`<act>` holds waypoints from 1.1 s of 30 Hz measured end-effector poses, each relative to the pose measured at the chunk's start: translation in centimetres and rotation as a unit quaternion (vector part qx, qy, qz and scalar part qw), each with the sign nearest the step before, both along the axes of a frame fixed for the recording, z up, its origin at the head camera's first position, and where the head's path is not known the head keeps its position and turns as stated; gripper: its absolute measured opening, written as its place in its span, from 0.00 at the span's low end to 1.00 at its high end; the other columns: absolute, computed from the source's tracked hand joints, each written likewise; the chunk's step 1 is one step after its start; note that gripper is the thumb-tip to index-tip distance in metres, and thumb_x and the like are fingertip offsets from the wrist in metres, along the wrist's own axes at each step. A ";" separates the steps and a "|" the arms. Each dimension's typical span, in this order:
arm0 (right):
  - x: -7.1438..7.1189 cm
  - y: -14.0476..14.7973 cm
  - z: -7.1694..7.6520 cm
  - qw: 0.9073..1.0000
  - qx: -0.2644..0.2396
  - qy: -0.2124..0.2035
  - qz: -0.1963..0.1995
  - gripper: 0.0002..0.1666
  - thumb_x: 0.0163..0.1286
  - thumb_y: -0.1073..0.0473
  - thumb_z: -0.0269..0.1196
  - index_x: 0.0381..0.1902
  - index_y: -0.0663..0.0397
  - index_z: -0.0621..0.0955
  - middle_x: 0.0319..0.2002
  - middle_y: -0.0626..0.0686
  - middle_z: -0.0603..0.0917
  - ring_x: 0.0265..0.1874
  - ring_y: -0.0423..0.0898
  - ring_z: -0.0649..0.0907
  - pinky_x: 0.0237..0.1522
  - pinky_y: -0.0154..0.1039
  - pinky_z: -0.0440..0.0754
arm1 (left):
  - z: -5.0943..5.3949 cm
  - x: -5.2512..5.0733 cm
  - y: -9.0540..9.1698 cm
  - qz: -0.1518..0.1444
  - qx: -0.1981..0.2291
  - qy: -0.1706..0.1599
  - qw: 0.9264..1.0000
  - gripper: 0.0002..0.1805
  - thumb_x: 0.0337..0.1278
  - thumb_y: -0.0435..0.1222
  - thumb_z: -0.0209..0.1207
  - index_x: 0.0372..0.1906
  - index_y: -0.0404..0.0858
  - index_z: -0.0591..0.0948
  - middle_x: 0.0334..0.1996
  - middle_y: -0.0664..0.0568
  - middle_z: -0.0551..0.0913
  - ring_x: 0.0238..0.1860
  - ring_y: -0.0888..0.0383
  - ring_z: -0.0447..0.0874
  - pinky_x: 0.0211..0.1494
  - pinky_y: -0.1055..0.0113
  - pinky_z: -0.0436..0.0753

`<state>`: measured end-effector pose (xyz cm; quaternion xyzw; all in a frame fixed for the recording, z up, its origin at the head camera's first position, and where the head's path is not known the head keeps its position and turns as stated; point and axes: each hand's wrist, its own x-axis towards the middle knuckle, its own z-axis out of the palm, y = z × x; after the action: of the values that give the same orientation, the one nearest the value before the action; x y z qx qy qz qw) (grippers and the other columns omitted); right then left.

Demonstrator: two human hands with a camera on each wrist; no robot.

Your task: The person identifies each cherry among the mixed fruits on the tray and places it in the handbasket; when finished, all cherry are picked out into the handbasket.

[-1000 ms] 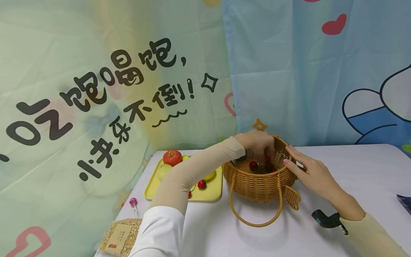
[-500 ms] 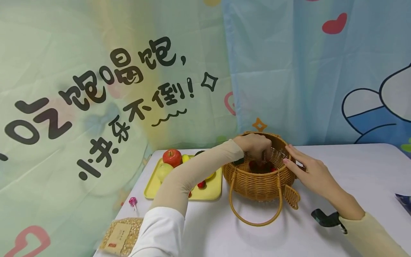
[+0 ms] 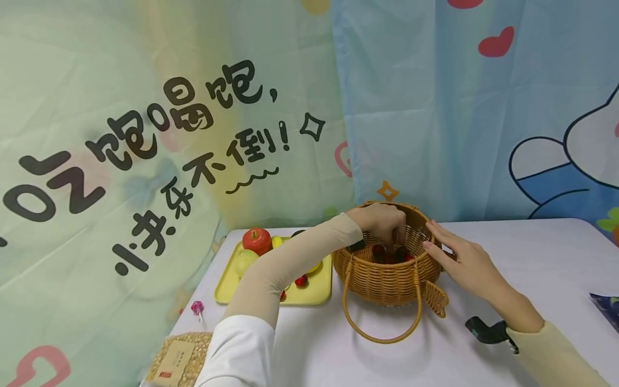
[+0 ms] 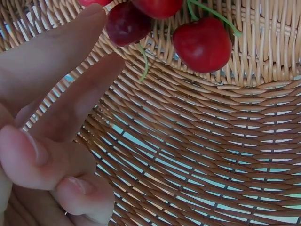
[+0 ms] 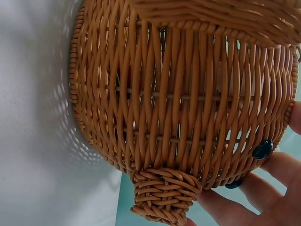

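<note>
A brown wicker basket (image 3: 382,285) with a looped handle stands on the table. My left hand (image 3: 384,221) reaches down into it. In the left wrist view, several red cherries (image 4: 203,45) lie together against the woven wall, some with green stems. Two extended fingers (image 4: 42,61) of that hand point toward a dark cherry (image 4: 128,24), and nothing shows between them; the other fingers are bent. My right hand (image 3: 466,266) rests on the basket's right rim, its fingers fairly straight. In the right wrist view its fingers touch the wicker beside black bead-like spots (image 5: 262,149).
Left of the basket, a yellow tray (image 3: 309,298) holds a red apple (image 3: 257,241), a pale green fruit (image 3: 245,262) and cherries (image 3: 302,281). A lollipop (image 3: 197,308) and a bag of grains (image 3: 179,357) lie nearer. A dark packet (image 3: 604,309) sits at the right edge.
My left hand has shifted slightly left inside the basket, and the cherries beneath it have moved a little. My right hand stays on the rim. The head view has tilted slightly.
</note>
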<state>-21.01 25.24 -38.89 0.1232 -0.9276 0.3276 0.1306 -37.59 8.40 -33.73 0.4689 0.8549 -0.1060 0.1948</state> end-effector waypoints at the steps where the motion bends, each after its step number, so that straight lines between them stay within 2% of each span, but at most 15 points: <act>1: 0.0 0.0 0.0 1.000 0.000 0.001 0.000 0.39 0.81 0.41 0.53 0.81 0.52 0.60 0.78 0.65 0.62 0.72 0.74 0.67 0.63 0.76 0.66 | 0.0 0.0 -0.1 0.000 0.005 -0.004 1.000 0.15 0.58 0.44 0.73 0.51 0.55 0.90 0.49 0.65 0.89 0.47 0.67 0.86 0.51 0.71 0.84; 7: 0.0 0.0 -0.2 1.000 0.001 0.004 -0.001 0.39 0.81 0.41 0.53 0.81 0.52 0.60 0.78 0.65 0.63 0.71 0.74 0.68 0.62 0.75 0.68 | 0.8 -0.2 -0.7 -0.023 0.054 -0.010 0.998 0.16 0.58 0.43 0.73 0.52 0.52 0.90 0.50 0.63 0.90 0.48 0.68 0.87 0.52 0.74 0.83; 12: 0.1 -0.1 -0.2 1.000 0.005 0.001 -0.001 0.39 0.82 0.40 0.51 0.81 0.51 0.60 0.78 0.65 0.62 0.69 0.74 0.71 0.59 0.74 0.72 | 3.1 0.0 -1.6 -0.041 0.127 -0.013 0.991 0.17 0.59 0.41 0.72 0.54 0.49 0.89 0.49 0.59 0.91 0.47 0.67 0.88 0.51 0.76 0.83; 16: 0.1 -0.1 -0.1 1.000 0.006 -0.005 -0.003 0.39 0.82 0.40 0.51 0.81 0.51 0.59 0.78 0.66 0.62 0.70 0.74 0.69 0.60 0.75 0.70 | 5.2 0.3 -2.8 -0.055 0.193 -0.032 0.979 0.16 0.60 0.39 0.72 0.53 0.45 0.90 0.49 0.55 0.91 0.47 0.66 0.89 0.51 0.77 0.82; 19: 0.1 -0.1 0.0 1.000 0.005 -0.005 -0.003 0.39 0.82 0.40 0.51 0.81 0.52 0.59 0.78 0.66 0.62 0.70 0.74 0.69 0.61 0.75 0.70 | 6.3 0.8 -4.1 -0.056 0.233 -0.032 0.970 0.17 0.59 0.40 0.72 0.53 0.43 0.90 0.50 0.55 0.91 0.48 0.66 0.89 0.53 0.78 0.82; 23: 0.1 -0.1 0.1 1.000 0.002 -0.002 -0.002 0.39 0.81 0.41 0.52 0.81 0.51 0.59 0.78 0.66 0.62 0.71 0.75 0.68 0.61 0.75 0.69 | 7.2 1.6 -6.4 -0.050 0.275 -0.029 0.960 0.18 0.59 0.40 0.72 0.54 0.43 0.89 0.51 0.55 0.91 0.52 0.63 0.89 0.57 0.76 0.81; 27: 0.1 -0.1 0.0 1.000 0.001 0.002 -0.001 0.39 0.81 0.41 0.52 0.81 0.51 0.59 0.78 0.66 0.62 0.71 0.75 0.68 0.61 0.76 0.69 | 7.6 2.5 -9.0 -0.043 0.314 -0.025 0.948 0.19 0.58 0.40 0.73 0.55 0.43 0.89 0.51 0.54 0.91 0.54 0.62 0.88 0.52 0.74 0.82; 30: 0.1 -0.1 -0.1 1.000 0.000 0.010 0.000 0.39 0.81 0.41 0.52 0.81 0.52 0.60 0.77 0.66 0.63 0.70 0.75 0.69 0.60 0.76 0.69 | 7.6 3.2 -11.1 -0.037 0.341 -0.012 0.939 0.18 0.59 0.41 0.73 0.54 0.44 0.89 0.51 0.55 0.91 0.40 0.67 0.87 0.37 0.74 0.75; 32: 0.1 -0.1 -0.1 1.000 0.000 0.011 0.001 0.39 0.81 0.41 0.52 0.81 0.52 0.60 0.77 0.67 0.63 0.70 0.75 0.69 0.60 0.75 0.69 | 7.6 3.7 -12.6 -0.032 0.365 -0.006 0.930 0.17 0.58 0.40 0.73 0.53 0.45 0.90 0.49 0.55 0.92 0.25 0.67 0.76 0.29 0.73 0.68; 33: 0.1 -0.1 -0.1 1.000 0.001 0.011 0.002 0.39 0.81 0.42 0.52 0.81 0.52 0.60 0.77 0.67 0.63 0.70 0.75 0.69 0.60 0.75 0.69 | 7.5 4.0 -13.4 -0.029 0.377 -0.003 0.926 0.17 0.58 0.40 0.73 0.53 0.45 0.90 0.44 0.54 0.93 0.20 0.66 0.68 0.26 0.71 0.63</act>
<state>-20.88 25.12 -38.98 0.1286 -0.9261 0.3257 0.1405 -33.57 -5.00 -26.19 0.5329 0.8171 0.2199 0.0025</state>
